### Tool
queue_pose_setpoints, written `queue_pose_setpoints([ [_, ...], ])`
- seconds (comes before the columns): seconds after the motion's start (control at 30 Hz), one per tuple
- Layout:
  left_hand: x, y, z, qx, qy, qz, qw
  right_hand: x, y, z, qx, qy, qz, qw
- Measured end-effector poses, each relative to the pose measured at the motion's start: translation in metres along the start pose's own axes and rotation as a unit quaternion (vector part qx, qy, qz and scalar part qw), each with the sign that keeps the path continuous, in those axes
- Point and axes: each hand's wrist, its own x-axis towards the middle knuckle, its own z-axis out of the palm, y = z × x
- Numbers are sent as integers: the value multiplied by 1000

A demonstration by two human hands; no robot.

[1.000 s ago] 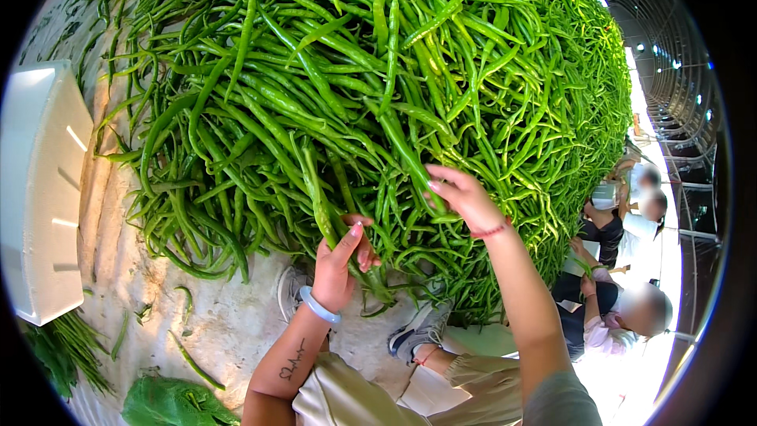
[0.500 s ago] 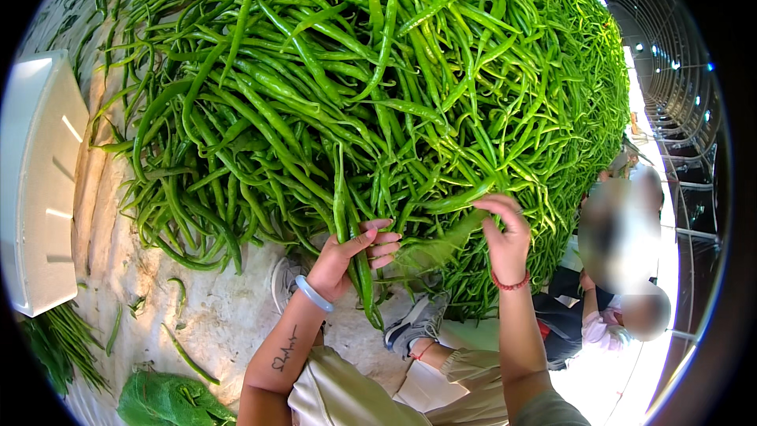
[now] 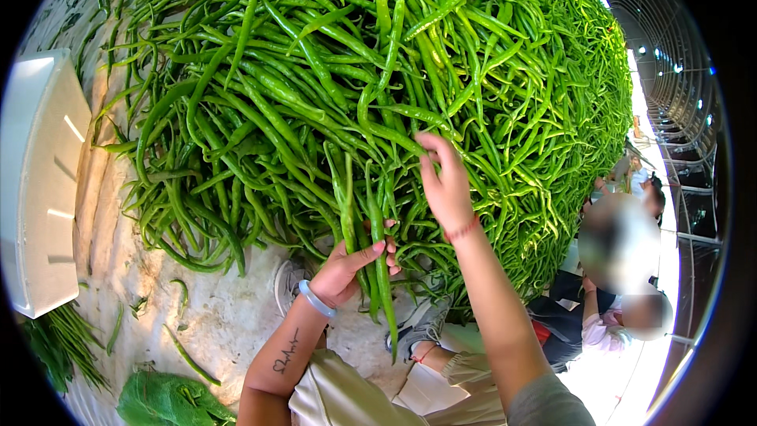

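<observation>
A huge heap of long green chili peppers (image 3: 284, 102) fills the ground in front of me. Near its front edge, my left hand (image 3: 341, 272) is closed round a small bunch of green chili peppers (image 3: 382, 284), thumb across them. The bunch stands roughly lengthwise, tips sticking out above and below the fingers. Farther forward and to the right, my right hand (image 3: 447, 187) reaches onto the heap. Its thumb and fingertips pinch the end of a curved green chili pepper (image 3: 386, 133) lying on top; the fingers partly cover that end.
A white foam box (image 3: 47, 181) stands at the left, with a bundle of thin green stalks (image 3: 71, 339) below it. A green mesh bag (image 3: 169, 398) lies at the lower left. Loose peppers (image 3: 189, 355) dot the pale ground sheet. Other people (image 3: 587, 292) sit at the right.
My right hand has moved left and forward across the heap to another pepper. The blurred pepper it carried now appears in my left hand's bunch.
</observation>
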Motion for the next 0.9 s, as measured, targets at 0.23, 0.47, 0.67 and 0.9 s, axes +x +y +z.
queue_pose_setpoints([
  [0.23,1,2,8,-93,-4,50,994,49,27,33,85,-112,260,955],
  [0.47,12,-3,9,-114,43,51,991,34,25,35,-25,-79,199,976],
  [0.67,-5,4,4,-107,47,34,993,-28,25,-28,-112,-58,53,991],
  [0.9,0,-1,4,-45,36,35,998,-57,90,-83,220,-77,380,895],
])
